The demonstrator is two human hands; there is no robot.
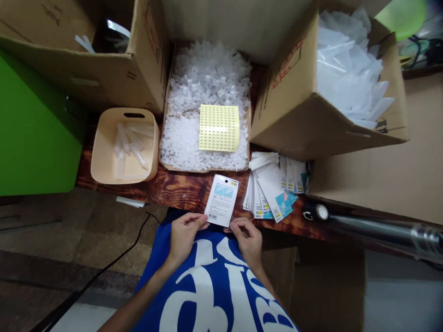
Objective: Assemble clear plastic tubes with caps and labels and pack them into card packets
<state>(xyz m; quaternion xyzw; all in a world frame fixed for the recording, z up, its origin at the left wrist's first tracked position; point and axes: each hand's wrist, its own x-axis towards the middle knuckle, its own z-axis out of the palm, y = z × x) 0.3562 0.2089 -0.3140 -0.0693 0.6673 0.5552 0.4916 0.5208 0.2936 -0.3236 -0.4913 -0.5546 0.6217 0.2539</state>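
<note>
A white printed packaging card (222,200) with a hang hole and blue pictures lies at the table's front edge, its lower end close to my body. Pinched at its lower left corner are the fingers of my left hand (185,233). My right hand (247,240) grips the lower right corner between thumb and fingers. Just right of it, several similar packaged cards (270,189) lie in an overlapping pile. Beyond the card, a yellow sheet of small stickers (219,128) rests on a shallow tray full of small white and clear plastic pieces (187,143).
A beige bin (95,161) holding several clear tubes stands left. Large cardboard boxes rise at the back left (69,76) and right (287,110); the right one holds translucent plastic pouches (349,74). A dark metallic cylinder (380,230) lies along the right, and a green panel (34,124) stands left.
</note>
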